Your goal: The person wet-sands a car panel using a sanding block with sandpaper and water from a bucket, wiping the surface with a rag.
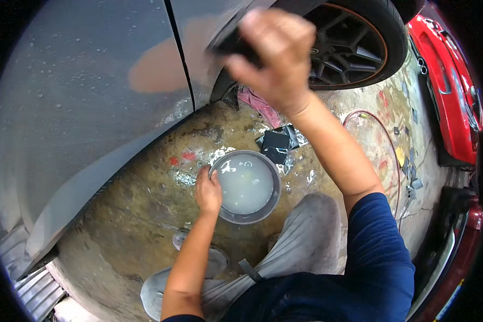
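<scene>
My left hand [207, 190] grips the left rim of a round grey basin [277, 190] of cloudy, whitish water. The basin stands on the wet floor between my legs. My right hand [276, 53], blurred by motion, is raised beside the grey car body, close to the wheel arch. Between its thumb and fingers is a dark flat piece [239, 48] that looks like black sandpaper; its edges are smeared. On the car body [80, 107] are water drops and a dull brownish patch [158, 67] left of the door gap.
Black square sheets [275, 145] and a pink cloth [260, 107] lie on the floor past the basin. A car wheel [354, 45] stands at the upper right. A thin hose [389, 134] curves along the floor, with red cars [453, 91] at the right.
</scene>
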Motion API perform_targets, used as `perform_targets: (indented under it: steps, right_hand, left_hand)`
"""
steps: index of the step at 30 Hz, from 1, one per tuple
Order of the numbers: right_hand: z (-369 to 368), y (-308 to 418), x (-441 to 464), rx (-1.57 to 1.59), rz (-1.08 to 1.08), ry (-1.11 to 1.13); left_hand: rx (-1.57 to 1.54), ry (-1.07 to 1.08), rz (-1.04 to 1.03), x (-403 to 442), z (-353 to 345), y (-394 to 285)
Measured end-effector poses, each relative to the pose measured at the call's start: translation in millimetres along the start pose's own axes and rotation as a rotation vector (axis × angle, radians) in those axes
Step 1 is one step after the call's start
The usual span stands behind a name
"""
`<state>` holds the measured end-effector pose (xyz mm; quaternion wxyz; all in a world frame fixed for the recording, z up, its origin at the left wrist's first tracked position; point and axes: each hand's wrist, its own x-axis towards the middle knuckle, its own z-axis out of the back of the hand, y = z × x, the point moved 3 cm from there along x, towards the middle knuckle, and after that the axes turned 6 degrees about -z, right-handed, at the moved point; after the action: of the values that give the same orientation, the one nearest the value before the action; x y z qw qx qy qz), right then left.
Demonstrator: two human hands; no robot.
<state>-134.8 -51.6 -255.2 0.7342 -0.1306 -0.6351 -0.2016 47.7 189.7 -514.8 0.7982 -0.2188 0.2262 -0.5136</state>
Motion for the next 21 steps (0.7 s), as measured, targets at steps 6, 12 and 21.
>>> perform_targets:
  steps: [6, 12, 21]
  right_hand:
    - [9.4, 8.9, 14.8, -0.035, 0.079, 0.184]
    - [-15.1, 27.6, -21.9, -0.001, 0.078, 0.285]
    - [-19.6, 26.7, -19.3, 0.002, 0.08, 0.195]
  left_hand:
    - [-0.007, 0.013, 0.015, -0.6, 5.0, -6.6]
    - [-0.014, -0.029, -0.048, 0.1, 0.2, 2.6]
    - [-0.037, -0.029, -0.038, 2.7, 4.2, -3.6]
